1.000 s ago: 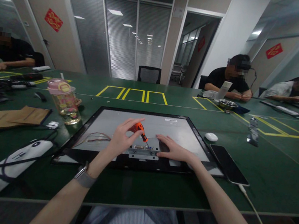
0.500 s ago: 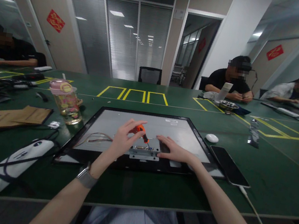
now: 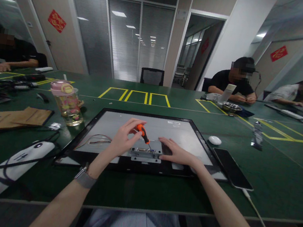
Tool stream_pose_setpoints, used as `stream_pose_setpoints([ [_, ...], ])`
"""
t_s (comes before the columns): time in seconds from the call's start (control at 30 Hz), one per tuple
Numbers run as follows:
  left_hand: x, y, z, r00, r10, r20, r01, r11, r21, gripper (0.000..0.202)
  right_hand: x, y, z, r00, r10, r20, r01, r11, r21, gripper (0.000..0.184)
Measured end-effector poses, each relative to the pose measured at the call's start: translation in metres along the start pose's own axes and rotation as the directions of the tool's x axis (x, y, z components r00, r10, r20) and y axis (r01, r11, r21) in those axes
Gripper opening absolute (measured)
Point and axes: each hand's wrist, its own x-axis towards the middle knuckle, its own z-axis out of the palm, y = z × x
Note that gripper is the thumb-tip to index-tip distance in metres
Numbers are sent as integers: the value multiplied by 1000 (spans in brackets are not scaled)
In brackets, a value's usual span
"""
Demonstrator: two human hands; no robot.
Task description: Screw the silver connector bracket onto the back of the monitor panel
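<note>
W/ your L hand (image 3: pixel 124 138) grasping the screwdriver (image 3: pixel 143 132), tip toward 5 o'clock, press along its axis; brace bracket's (image 3: pixel 138 158) 3 o'clock end w/ your spread-fingered R hand (image 3: pixel 176 152).

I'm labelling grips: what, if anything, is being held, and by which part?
The left hand holds the orange screwdriver by its handle's upper end. The right hand is at the metal bracket; whether it grips anything is unclear.

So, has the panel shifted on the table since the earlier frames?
No. The panel sits in the same place relative to the yellow tape beyond it; no slide visible either way.
</note>
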Motion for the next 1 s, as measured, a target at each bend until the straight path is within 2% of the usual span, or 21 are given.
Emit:
stream_pose_setpoints([
  [0.17, 0, -4, 0, 998, -9, -63, 16, 992, 125, 24, 0, 1, 1, 1000, -1, -4, 1, 1000, 4, 84],
  [0.33, -1, -3, -3, 998, -52, 44, 49, 995, 86, 21, 1, 5, 2, 1000, -8, -3, 8, 1000, 6, 85],
  [0.47, 0, -4, -2, 997, -72, 28, 71, 996, 47, 22, 1, 4, 2, 1000, -5, 3, 5, 1000, 2, 86],
  [0.6, 0, -6, -2, 996, -88, -5, 88, 985, 146, 23, 0, 1, 1, 1000, 9, 4, -9, 1000, 2, 85],
  [0.8, -1, -5, -11, 987, -115, 113, 89, 972, 215, 21, 0, 0, 1, 1000, 11, 1, -11, 1000, 15, 85],
  [1.0, 2, -4, -15, 980, -161, 120, 127, 959, 252, 18, 0, 2, 1, 1000, 17, 8, -17, 1000, 0, 85],
])
